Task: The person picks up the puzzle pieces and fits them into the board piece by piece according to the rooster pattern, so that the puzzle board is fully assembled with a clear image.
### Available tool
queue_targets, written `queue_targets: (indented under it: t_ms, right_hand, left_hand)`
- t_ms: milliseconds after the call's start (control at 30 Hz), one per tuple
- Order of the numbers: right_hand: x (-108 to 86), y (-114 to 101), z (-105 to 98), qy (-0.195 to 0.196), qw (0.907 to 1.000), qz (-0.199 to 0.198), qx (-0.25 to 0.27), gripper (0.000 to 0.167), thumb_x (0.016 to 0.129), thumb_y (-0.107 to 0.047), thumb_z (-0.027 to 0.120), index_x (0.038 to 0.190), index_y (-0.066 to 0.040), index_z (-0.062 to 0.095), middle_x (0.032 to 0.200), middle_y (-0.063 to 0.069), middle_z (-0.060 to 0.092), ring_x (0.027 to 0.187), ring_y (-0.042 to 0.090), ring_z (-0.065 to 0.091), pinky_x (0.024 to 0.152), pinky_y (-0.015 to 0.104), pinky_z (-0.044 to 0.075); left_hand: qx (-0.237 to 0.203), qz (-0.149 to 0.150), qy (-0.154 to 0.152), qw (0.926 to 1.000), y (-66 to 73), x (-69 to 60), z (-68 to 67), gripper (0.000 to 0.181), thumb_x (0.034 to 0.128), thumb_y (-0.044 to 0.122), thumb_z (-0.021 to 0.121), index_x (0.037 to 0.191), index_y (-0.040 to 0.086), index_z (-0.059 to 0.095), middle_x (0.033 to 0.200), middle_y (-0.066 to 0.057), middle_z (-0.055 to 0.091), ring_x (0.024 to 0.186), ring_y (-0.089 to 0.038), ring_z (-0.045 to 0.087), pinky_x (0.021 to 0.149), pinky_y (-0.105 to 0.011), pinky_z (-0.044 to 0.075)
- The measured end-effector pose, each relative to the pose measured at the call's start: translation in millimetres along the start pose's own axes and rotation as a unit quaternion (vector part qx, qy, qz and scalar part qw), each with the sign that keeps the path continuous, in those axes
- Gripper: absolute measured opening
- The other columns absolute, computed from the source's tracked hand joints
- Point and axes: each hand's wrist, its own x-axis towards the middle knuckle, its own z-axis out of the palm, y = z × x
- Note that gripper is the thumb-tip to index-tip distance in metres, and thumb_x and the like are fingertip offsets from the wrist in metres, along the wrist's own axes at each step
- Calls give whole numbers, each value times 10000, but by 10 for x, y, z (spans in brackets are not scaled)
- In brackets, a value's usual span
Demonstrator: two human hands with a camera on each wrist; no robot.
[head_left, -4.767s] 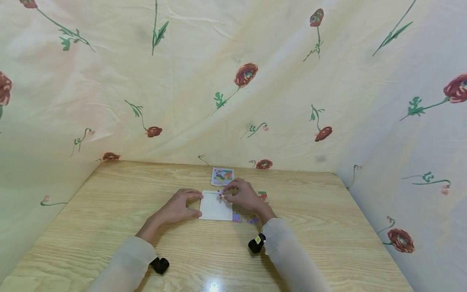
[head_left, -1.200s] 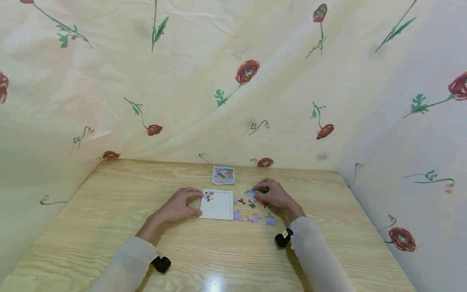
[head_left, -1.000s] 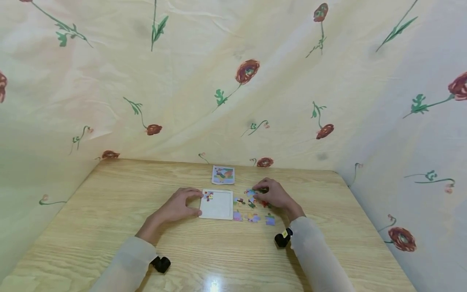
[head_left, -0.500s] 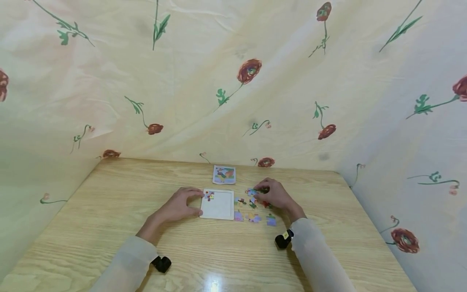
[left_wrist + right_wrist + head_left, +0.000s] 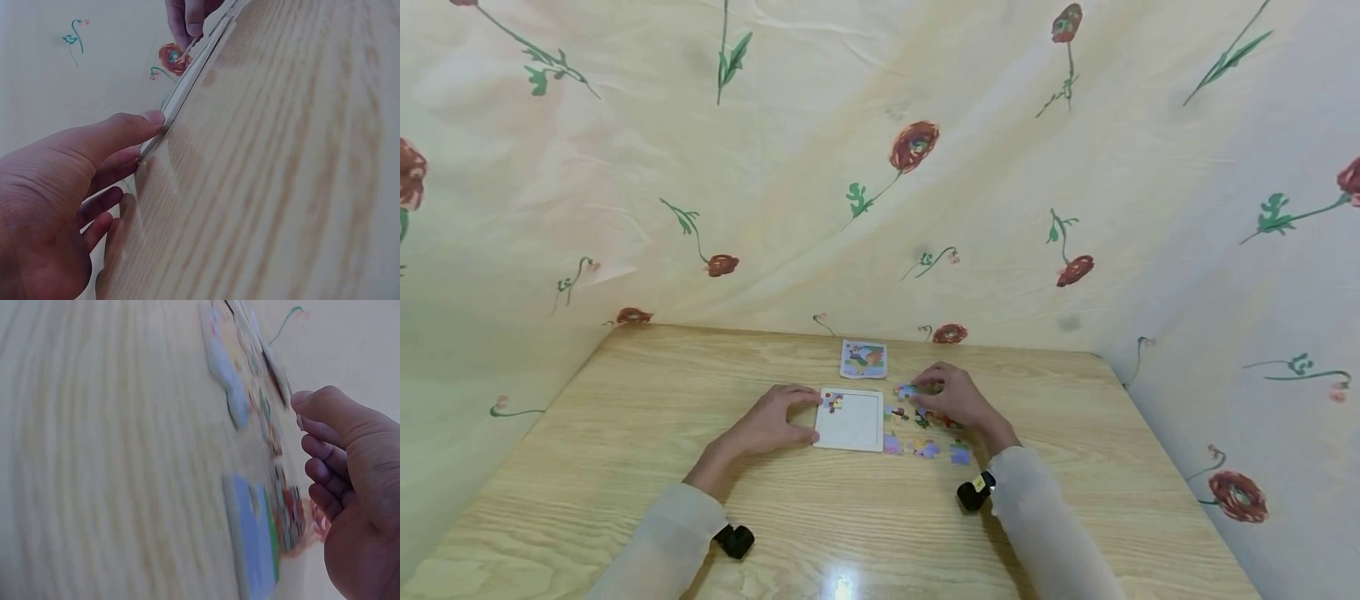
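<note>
A white square tray [image 5: 850,425] lies on the table with a small patch of joined puzzle pieces [image 5: 833,402] in its upper left corner. Thumb and fingers of my left hand [image 5: 771,423] hold the tray's left edge; the left wrist view shows the thumb on the rim [image 5: 178,97]. Right of the tray, my right hand [image 5: 958,398] pinches a blue puzzle piece [image 5: 906,391] between thumb and fingertips. In the right wrist view the pinched piece [image 5: 296,412] shows edge-on at the fingertips of the hand [image 5: 362,469].
Several loose puzzle pieces [image 5: 925,448] lie right of the tray, one with a blue and green face [image 5: 959,452] at their lower right. Behind the tray lies a picture card [image 5: 863,359]. A flowered cloth [image 5: 820,167] hangs behind the wooden table [image 5: 820,517].
A patch of pieces now lies in the tray's corner, where the right hand was earlier. That hand went right to the loose pieces and has just shifted slightly left with the blue piece.
</note>
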Motion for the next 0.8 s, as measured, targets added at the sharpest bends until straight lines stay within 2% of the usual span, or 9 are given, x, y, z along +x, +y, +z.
queue_targets:
  t_ms: [233, 400, 667, 800]
  right_hand:
    - [58, -123, 102, -24, 9997, -222, -31, 242, 935, -227, 777, 1142, -101, 778, 1207, 93, 655, 1143, 306, 624, 965, 509, 559]
    - [101, -224, 197, -62, 9997, -197, 90, 251, 928, -230, 782, 1149, -110, 777, 1218, 84, 649, 1165, 298, 616, 985, 514, 551]
    - [169, -383, 381, -167, 9998, -117, 86, 257, 939, -252, 769, 1153, -110, 776, 1257, 69, 639, 1180, 284, 610, 952, 451, 560]
    - [200, -455, 454, -199, 9995, -83, 214, 262, 922, -238, 789, 1142, -96, 779, 1261, 73, 632, 1207, 292, 586, 999, 477, 535]
  left_hand:
    - [0, 29, 23, 10000, 9, 1, -1, 579, 875, 363, 821, 1404, 205, 645, 1552, -55, 511, 1509, -376, 334, 1183, -654, 335]
    - [27, -2, 22, 10000, 10, 3, -6, 582, 874, 365, 821, 1405, 205, 643, 1552, -57, 512, 1504, -375, 343, 1187, -653, 331]
    - [20, -59, -4, 10000, -5, 2, -5, 579, 871, 394, 821, 1400, 233, 646, 1547, -38, 518, 1507, -369, 335, 1185, -661, 325]
    - [7, -56, -11, 10000, -3, 8, -5, 573, 872, 395, 820, 1395, 239, 649, 1545, -32, 521, 1508, -367, 335, 1185, -657, 329]
